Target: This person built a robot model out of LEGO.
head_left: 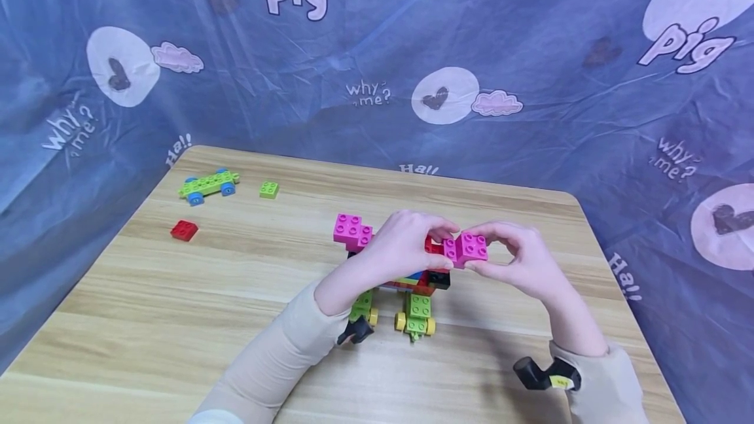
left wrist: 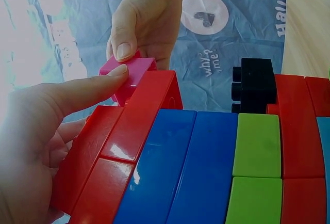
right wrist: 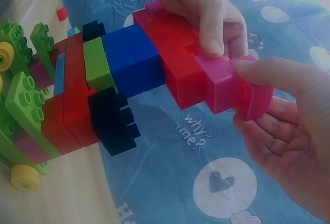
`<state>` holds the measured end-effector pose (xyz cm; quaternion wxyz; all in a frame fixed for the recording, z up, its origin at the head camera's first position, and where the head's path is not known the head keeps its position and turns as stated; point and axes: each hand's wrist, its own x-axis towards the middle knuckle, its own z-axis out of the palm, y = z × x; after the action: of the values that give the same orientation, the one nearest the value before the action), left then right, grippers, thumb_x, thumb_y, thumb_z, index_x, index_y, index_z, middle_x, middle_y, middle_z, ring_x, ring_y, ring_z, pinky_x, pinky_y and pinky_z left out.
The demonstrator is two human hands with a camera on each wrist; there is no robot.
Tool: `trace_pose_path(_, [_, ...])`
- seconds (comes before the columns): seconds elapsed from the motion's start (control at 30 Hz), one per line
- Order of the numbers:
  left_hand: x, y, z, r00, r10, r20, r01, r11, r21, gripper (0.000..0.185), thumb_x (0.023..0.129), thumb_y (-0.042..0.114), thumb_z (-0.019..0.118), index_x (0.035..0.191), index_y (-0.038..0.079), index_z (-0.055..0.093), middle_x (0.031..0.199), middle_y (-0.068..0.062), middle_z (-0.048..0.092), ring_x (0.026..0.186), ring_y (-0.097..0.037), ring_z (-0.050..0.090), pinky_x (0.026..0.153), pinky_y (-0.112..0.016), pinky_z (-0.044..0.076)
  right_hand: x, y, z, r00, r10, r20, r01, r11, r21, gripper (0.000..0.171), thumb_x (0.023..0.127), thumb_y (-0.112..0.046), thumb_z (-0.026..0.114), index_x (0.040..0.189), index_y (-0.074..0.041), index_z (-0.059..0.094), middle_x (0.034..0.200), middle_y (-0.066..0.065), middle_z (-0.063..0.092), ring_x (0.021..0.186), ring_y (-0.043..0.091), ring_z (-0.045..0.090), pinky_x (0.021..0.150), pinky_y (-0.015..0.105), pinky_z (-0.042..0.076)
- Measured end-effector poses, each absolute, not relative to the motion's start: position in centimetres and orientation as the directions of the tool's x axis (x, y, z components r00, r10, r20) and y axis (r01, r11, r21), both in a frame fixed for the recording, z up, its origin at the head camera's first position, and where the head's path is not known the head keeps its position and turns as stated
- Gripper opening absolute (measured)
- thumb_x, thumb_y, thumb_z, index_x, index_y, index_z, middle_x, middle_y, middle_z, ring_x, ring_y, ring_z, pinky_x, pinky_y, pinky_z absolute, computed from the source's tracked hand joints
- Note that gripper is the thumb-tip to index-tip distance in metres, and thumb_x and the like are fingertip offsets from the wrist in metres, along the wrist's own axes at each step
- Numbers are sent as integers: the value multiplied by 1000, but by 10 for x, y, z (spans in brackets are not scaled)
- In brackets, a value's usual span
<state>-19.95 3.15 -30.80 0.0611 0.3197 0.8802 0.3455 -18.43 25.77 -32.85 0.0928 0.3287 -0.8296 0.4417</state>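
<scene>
A toy brick figure stands on the table, with blue bricks [left wrist: 170,167], red bricks [right wrist: 178,74] and black bricks [right wrist: 111,121] in its body. Green pieces [head_left: 419,306] with yellow wheels [right wrist: 25,176] form its base. Pink bricks [head_left: 347,229] stick out at its left end. My left hand [head_left: 400,247] grips the red top part at the right, its thumb on an inner pink brick [right wrist: 221,82]. Between thumb and fingers, my right hand [head_left: 521,257] pinches the outer pink brick [head_left: 474,247], which touches the inner one. In the head view my left hand hides part of the figure.
At the far left of the table [head_left: 235,319] lie a green wheeled base [head_left: 207,184] with blue wheels, a small green brick [head_left: 269,190] and a red brick [head_left: 184,230]. A blue printed cloth [head_left: 330,103] hangs behind the table and at its sides.
</scene>
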Motion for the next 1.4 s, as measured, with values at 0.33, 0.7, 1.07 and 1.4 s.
trace_pose_path(0.33, [-200, 31, -309, -791, 601, 113, 518, 560, 647, 50, 80, 29, 82, 125, 13, 67, 110, 2, 74, 101, -9, 68, 89, -21, 52, -186, 256, -327, -758, -479, 443, -633, 376, -677, 45, 62, 14, 82, 104, 1, 71, 96, -8, 72, 83, 4, 61, 77, 13, 50])
trace_pose_path(0.7, [-200, 31, -310, -792, 600, 108, 514, 562, 648, 50, 80, 30, 82, 125, 13, 67, 110, 2, 74, 102, -9, 68, 88, -21, 52, -185, 253, -325, -766, -477, 431, -628, 413, -659, 44, 62, 11, 83, 103, -1, 71, 91, -3, 71, 82, 4, 59, 73, 14, 50])
trace_pose_path(1.07, [-199, 31, -310, -794, 597, 115, 517, 562, 646, 50, 80, 29, 81, 125, 14, 67, 110, 2, 74, 101, -9, 68, 87, -21, 52, -186, 250, -324, -802, -457, 385, -589, 495, -639, 40, 63, 7, 80, 100, -4, 71, 88, 3, 72, 79, 4, 58, 72, 13, 49])
trace_pose_path(1.4, [-199, 31, -309, -795, 596, 115, 525, 580, 623, 51, 80, 31, 81, 126, 14, 66, 109, 3, 74, 100, -8, 69, 87, -21, 52, -186, 251, -327, -775, -472, 421, -620, 435, -653, 42, 63, 13, 78, 101, -1, 69, 91, 7, 71, 82, 2, 59, 74, 12, 50])
